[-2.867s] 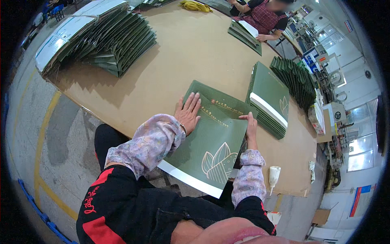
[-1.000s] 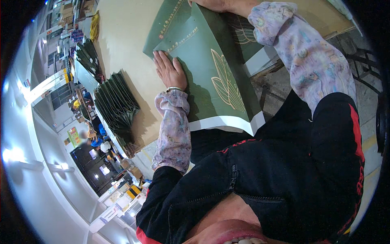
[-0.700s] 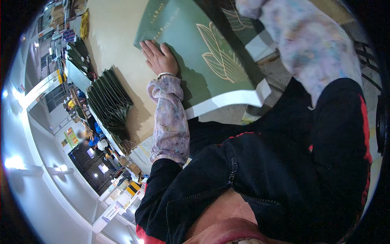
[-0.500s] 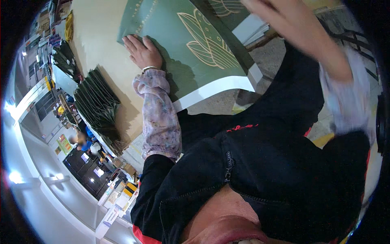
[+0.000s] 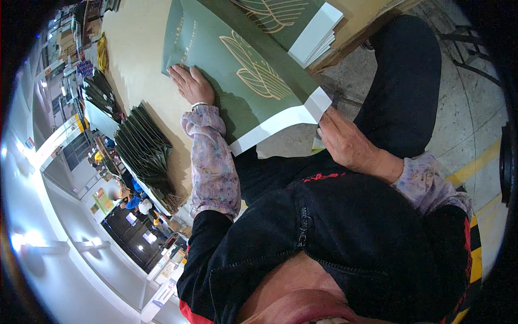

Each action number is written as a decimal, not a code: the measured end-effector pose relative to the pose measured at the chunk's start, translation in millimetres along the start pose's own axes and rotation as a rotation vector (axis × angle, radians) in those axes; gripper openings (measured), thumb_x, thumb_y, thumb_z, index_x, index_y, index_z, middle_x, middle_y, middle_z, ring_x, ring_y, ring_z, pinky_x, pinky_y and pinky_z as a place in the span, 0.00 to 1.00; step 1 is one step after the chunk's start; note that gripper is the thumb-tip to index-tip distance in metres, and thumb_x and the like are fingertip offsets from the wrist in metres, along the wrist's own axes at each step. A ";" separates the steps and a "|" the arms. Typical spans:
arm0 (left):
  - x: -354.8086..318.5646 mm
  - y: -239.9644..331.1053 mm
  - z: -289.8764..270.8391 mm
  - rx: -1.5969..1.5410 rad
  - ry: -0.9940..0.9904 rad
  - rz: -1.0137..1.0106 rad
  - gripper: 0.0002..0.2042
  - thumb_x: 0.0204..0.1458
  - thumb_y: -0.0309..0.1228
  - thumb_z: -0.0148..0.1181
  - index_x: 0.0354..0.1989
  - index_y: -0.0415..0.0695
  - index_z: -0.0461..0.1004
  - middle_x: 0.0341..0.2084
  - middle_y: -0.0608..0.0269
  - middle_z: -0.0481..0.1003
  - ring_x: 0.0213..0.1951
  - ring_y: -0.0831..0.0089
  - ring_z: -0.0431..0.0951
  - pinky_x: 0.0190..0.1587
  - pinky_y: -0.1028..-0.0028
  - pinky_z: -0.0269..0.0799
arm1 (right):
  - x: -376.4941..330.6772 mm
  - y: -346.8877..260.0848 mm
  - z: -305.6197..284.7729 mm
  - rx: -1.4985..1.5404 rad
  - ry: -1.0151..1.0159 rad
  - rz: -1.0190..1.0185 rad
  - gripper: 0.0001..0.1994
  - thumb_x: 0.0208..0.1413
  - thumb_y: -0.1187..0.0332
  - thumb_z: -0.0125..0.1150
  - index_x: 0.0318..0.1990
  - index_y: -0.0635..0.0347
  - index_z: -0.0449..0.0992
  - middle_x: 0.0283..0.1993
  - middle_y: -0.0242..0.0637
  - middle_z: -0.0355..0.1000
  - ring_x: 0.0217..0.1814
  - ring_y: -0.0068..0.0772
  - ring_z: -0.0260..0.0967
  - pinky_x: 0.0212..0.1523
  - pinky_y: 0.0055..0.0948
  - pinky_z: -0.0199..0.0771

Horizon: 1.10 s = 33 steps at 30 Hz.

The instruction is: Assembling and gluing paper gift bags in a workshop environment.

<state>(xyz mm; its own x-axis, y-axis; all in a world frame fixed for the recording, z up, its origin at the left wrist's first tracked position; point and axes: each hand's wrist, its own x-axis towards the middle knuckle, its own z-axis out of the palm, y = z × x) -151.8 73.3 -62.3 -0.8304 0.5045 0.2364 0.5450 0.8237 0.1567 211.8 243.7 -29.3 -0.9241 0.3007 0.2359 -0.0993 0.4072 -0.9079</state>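
A green paper bag with gold leaf line drawings and a white edge strip lies on the table, its near part jutting past the table edge toward me. My left hand rests flat on the bag's left part, fingers stretched out. At the strip's right corner, my right hand has its fingers pressed together on the white edge; the thumb's side of the grip is partly hidden. Beyond the right side of this bag lies a stack of similar green sheets with white ends.
A row of folded dark green bags stands along the table's left side, with another dark bundle behind it. The tan tabletop reaches away from me. A yellow bundle lies at its far left. Black metal legs stand at right.
My right hand has come down from above the far right of the bag to the white strip's near corner. The left hand stays flat on the bag.
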 end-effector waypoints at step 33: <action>-4.2 16.6 -6.2 0.013 -0.053 -0.156 0.32 0.63 0.46 0.34 0.69 0.37 0.44 0.71 0.49 0.40 0.71 0.56 0.41 0.68 0.52 0.43 | 55.4 25.5 2.9 0.243 -0.276 0.372 0.25 0.56 0.67 0.55 0.62 0.58 0.63 0.60 0.47 0.65 0.63 0.48 0.61 0.60 0.37 0.65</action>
<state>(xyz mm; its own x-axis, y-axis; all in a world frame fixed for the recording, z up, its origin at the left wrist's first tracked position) -138.5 83.3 -54.7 -0.9099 0.3831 0.1588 0.4079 0.8960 0.1753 157.0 268.2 -40.4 -0.9728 0.1351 -0.1880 0.2015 0.0943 -0.9749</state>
